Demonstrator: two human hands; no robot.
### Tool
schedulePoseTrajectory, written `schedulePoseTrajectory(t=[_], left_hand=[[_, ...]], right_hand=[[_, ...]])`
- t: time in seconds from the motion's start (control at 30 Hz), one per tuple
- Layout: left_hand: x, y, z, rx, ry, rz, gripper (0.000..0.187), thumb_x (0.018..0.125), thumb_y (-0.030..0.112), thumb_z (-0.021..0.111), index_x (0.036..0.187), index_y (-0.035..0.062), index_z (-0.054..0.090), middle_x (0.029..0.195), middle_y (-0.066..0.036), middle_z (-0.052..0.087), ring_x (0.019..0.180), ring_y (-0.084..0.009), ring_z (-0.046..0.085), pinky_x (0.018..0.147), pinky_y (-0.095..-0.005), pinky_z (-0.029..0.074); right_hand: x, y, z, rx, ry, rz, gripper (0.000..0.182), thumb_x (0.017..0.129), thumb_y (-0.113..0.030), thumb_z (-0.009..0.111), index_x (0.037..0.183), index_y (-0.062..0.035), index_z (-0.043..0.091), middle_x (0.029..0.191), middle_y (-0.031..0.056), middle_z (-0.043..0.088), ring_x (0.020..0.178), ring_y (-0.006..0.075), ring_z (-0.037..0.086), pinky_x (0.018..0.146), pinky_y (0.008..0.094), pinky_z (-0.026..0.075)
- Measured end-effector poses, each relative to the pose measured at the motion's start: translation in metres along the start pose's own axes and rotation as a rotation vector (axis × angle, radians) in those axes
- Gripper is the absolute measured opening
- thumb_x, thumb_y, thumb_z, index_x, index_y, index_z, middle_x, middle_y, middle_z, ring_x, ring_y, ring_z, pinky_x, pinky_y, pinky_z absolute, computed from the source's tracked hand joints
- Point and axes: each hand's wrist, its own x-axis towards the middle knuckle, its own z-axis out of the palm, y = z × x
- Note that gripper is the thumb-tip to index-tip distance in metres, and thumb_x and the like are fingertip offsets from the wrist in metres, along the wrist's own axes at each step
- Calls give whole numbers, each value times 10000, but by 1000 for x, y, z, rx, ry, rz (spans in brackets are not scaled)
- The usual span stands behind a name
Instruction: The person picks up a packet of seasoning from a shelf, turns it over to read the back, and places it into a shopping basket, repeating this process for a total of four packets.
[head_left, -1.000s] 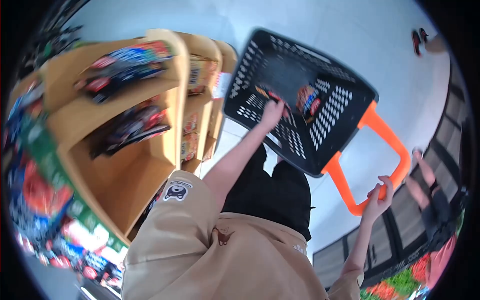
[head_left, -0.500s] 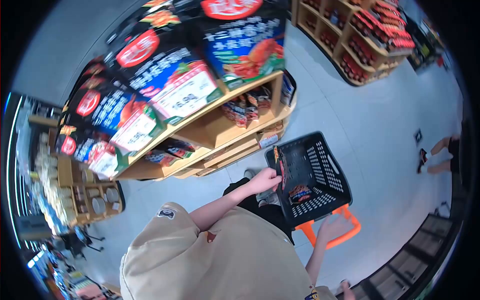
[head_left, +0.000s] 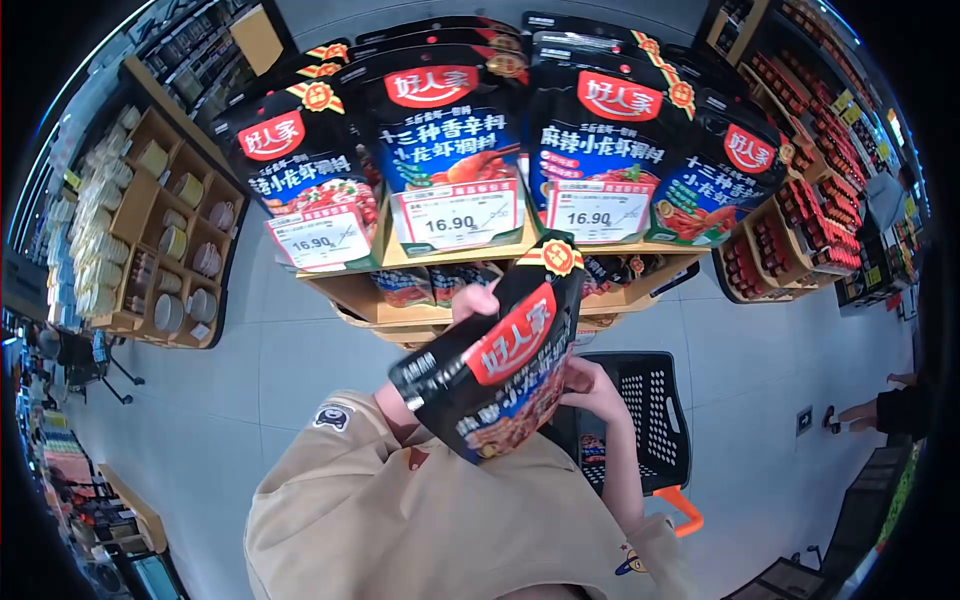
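Observation:
A black seasoning packet [head_left: 510, 360] with a red logo is held up, tilted, in front of the chest. My left hand [head_left: 474, 302] grips its upper left edge from behind; most of those fingers are hidden by the packet. At its lower right edge, my right hand [head_left: 598, 388] is closed on it. Below and to the right stands a black basket [head_left: 660, 425] with an orange handle [head_left: 685, 508], partly covered by my right forearm. Another small packet [head_left: 593, 450] lies inside the basket.
A wooden shelf [head_left: 375, 290] ahead bears several upright packets [head_left: 450, 140] with price cards. Left is a shelf of bowls and cups [head_left: 170, 250]; right, a shelf of red-packed goods [head_left: 815, 215]. Part of a person [head_left: 890, 412] shows at the far right.
The view has swung level toward the shelf. My left hand has raised a packet from the basket's edge. My right hand has left the orange handle and now grips the packet too.

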Motion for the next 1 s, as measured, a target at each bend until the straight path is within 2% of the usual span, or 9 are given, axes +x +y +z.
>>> schedulePoseTrajectory(t=[0.07,0.13,0.17,0.37,0.5,0.87,0.93,1.0], left_hand=[[-15,21,0,-25,70,60,642,754,354,476,1225,-36,281,1136,-162,461,882,-193,545,774,-312,431],[-28,39,-9,-36,135,87,648,755,369,467,1226,-34,280,1140,-161,458,896,-197,537,785,-316,422],[-33,47,-13,-41,163,96,651,755,376,462,1227,-33,279,1142,-161,456,903,-199,532,790,-318,418],[-51,82,-37,-81,257,116,670,758,418,434,1233,-26,274,1155,-159,446,945,-211,507,824,-329,391],[-54,90,-47,-125,276,98,684,759,447,416,1237,-21,270,1164,-158,440,973,-219,490,846,-337,374],[-56,86,-53,-185,262,-5,726,764,525,365,1247,-8,261,1188,-155,421,1050,-241,444,907,-359,325],[-64,85,-53,-183,277,-24,735,765,539,356,1249,-6,260,1192,-155,418,1064,-245,435,918,-363,316],[-73,84,-53,-166,313,-46,743,766,553,347,1251,-3,258,1197,-154,415,1078,-249,427,929,-367,308]], right_hand=[[20,3,23,41,-54,33,611,597,22,670,1141,13,391,1018,58,530,923,145,516,809,287,415],[37,13,45,322,-19,-116,590,611,43,640,1139,21,377,1042,74,516,921,152,519,795,294,424],[44,4,57,385,-5,-61,604,618,46,622,1157,18,350,1075,88,494,944,158,508,814,299,412],[77,-27,111,337,71,-160,580,681,-1,578,1189,7,299,1123,96,454,1023,173,455,866,315,363],[75,-35,128,440,154,-176,551,693,-29,585,1169,11,312,1112,128,462,1004,198,482,846,329,393],[56,-30,138,431,312,-213,523,705,-9,553,1165,19,305,1101,144,461,996,213,487,836,333,403],[53,-25,135,459,346,-171,575,695,-47,546,1195,11,269,1132,153,436,1012,236,478,857,360,395],[51,-19,133,461,336,-196,549,719,-67,533,1198,5,273,1148,146,430,1018,233,476,863,363,390]])
